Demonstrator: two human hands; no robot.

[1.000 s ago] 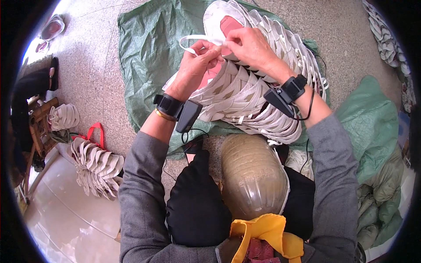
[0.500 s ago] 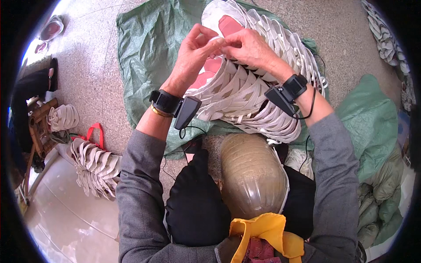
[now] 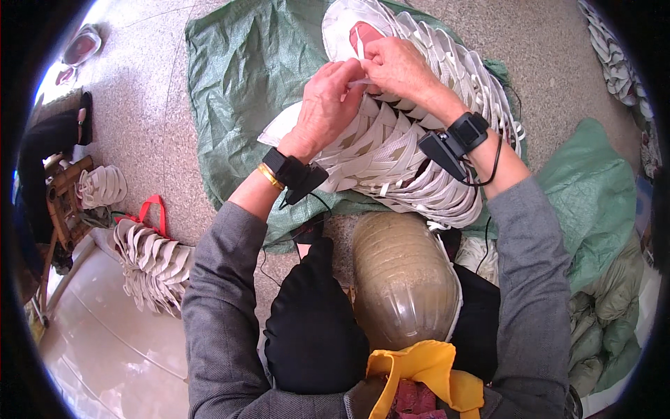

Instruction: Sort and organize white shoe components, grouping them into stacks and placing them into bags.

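A long stack of white shoe uppers (image 3: 408, 164) lies in overlapping layers, the upper at the far end showing a pink lining (image 3: 368, 36). Over that end my two hands meet. My right hand (image 3: 403, 66) is closed in a pinch on a thin white strip (image 3: 360, 45) that stands up from its fingertips. My left hand (image 3: 326, 101) is closed too, its fingertips touching the right hand's beside a short pale bit of the strip. A white upper's pointed end (image 3: 278, 126) sticks out beside my left wrist. The exact grip of the left fingers is partly hidden.
A green woven sheet (image 3: 234, 91) lies under the stack. A large clear plastic jar (image 3: 405, 279) stands between my legs. More uppers (image 3: 150, 269) lie at left near a bamboo stool (image 3: 66, 202); a green sack (image 3: 586, 195) is at right. A person's foot (image 3: 85, 119) shows at far left.
My left hand has moved right and turned, its back now facing up. The white strip now stands up from my right fingers. A white upper's end has come into view beside my left wrist.
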